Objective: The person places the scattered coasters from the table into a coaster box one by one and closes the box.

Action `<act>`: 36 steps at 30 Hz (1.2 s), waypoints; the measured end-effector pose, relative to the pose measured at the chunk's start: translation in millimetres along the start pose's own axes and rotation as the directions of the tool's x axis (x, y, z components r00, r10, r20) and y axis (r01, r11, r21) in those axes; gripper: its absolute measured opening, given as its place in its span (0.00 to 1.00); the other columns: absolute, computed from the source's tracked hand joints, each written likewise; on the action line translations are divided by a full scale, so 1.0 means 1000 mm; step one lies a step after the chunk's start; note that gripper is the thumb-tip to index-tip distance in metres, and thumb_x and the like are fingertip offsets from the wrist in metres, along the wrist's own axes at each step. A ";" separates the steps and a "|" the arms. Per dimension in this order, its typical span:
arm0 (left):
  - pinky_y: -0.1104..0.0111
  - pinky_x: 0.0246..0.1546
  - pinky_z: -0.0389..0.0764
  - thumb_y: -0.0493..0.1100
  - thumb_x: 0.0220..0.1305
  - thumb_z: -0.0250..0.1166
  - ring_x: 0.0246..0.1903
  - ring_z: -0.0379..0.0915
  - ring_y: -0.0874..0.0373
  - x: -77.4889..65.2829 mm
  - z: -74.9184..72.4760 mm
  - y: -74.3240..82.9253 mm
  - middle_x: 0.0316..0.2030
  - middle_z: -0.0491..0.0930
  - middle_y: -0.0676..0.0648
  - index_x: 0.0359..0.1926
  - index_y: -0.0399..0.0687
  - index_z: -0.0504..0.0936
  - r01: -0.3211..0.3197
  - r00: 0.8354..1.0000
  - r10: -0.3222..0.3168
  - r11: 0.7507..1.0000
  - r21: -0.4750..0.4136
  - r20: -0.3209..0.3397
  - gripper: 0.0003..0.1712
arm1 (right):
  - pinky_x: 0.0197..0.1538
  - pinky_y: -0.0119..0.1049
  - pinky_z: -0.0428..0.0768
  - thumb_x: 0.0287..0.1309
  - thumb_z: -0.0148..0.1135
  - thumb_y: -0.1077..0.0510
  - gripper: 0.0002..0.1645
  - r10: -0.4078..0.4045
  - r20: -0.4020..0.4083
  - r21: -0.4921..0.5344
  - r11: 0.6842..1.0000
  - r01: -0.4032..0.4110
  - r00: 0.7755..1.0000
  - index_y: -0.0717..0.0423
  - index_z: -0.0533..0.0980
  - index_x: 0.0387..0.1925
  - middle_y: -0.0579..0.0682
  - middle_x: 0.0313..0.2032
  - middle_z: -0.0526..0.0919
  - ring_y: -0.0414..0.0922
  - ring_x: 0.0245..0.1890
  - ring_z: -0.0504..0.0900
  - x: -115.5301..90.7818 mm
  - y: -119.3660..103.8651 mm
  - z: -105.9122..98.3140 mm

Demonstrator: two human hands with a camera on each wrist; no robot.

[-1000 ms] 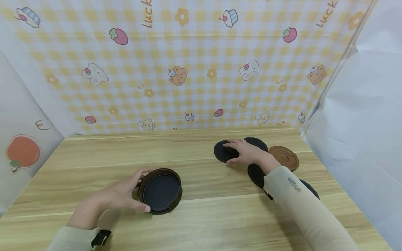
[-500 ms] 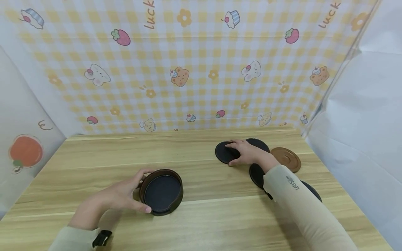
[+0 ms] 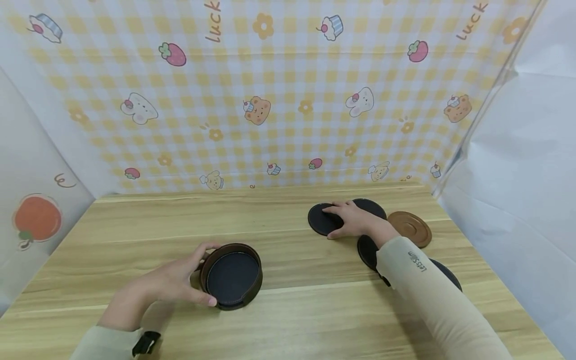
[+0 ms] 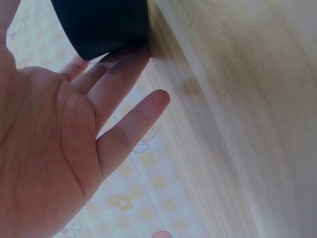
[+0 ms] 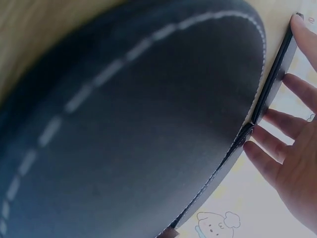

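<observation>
My left hand [image 3: 177,281] holds a round, dark coaster holder [image 3: 253,291] on the table, thumb at its near side and fingers round the back. A black coaster [image 3: 234,276] lies inside it. In the left wrist view, fingertips touch the holder's dark outer wall [image 4: 106,25], while one finger stands apart from it. My right hand [image 3: 355,220] rests over a black coaster [image 3: 317,220] farther back, thumb at its near edge and fingers spread on top. Seen from the right wrist, that thin coaster [image 5: 277,74] lies under the straight fingers, and a stitched black coaster [image 5: 158,109] fills the foreground.
Behind the right hand lies another black coaster [image 3: 372,206], with a brown coaster [image 3: 409,229], underside ringed, to its right. Two more black ones, a nearer coaster [image 3: 366,251] and a right-hand coaster [image 3: 449,274], are partly hidden by the sleeve. A checked cloth [image 3: 288,100] hangs behind the table.
The view has shifted slightly. Both hands keep their places, the left at the coaster holder and the right on the black coaster.
</observation>
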State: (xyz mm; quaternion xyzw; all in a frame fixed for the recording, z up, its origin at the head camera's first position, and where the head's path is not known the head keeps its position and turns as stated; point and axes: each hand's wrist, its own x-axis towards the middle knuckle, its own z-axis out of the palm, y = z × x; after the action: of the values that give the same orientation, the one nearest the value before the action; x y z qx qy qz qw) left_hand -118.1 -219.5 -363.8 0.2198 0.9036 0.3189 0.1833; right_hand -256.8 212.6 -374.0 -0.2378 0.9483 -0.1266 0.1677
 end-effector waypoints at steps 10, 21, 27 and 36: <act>0.34 0.57 0.69 0.60 0.45 0.79 0.65 0.66 0.31 -0.001 0.000 0.000 0.64 0.73 0.35 0.73 0.57 0.51 -0.031 1.000 0.031 0.999 -0.017 0.000 0.61 | 0.66 0.67 0.64 0.56 0.70 0.40 0.46 -0.013 -0.013 -0.028 1.000 0.013 1.000 0.51 0.65 0.72 0.67 0.74 0.57 0.69 0.70 0.57 -0.002 -0.006 -0.001; 0.36 0.56 0.70 0.60 0.45 0.79 0.65 0.66 0.32 -0.001 0.002 0.002 0.64 0.73 0.36 0.72 0.56 0.52 -0.019 1.000 0.019 1.000 -0.020 0.007 0.60 | 0.65 0.69 0.64 0.53 0.71 0.37 0.46 -0.020 -0.049 -0.045 0.999 0.018 0.999 0.49 0.68 0.70 0.67 0.72 0.61 0.71 0.70 0.58 -0.005 -0.002 0.003; 0.34 0.57 0.69 0.61 0.44 0.79 0.66 0.65 0.31 -0.001 0.001 0.000 0.65 0.71 0.34 0.72 0.57 0.52 0.007 1.000 -0.007 1.000 -0.010 -0.007 0.61 | 0.67 0.70 0.62 0.53 0.71 0.37 0.46 -0.027 -0.060 -0.013 1.000 0.026 0.998 0.48 0.68 0.70 0.66 0.72 0.60 0.71 0.71 0.56 -0.006 -0.003 0.002; 0.34 0.56 0.70 0.60 0.46 0.79 0.65 0.65 0.30 -0.002 0.000 0.002 0.64 0.72 0.34 0.73 0.56 0.51 -0.010 1.000 0.010 1.000 -0.017 0.006 0.61 | 0.66 0.66 0.65 0.52 0.71 0.36 0.46 -0.022 -0.050 0.016 1.000 0.023 0.999 0.45 0.68 0.70 0.62 0.73 0.61 0.64 0.70 0.59 -0.011 -0.005 0.006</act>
State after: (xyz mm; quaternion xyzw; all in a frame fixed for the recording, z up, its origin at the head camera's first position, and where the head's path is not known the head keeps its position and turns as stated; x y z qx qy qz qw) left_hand -116.1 -219.2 -361.9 0.2234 0.8991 0.3270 0.1863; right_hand -243.2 212.9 -375.5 -0.2440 0.9484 -0.1421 0.1447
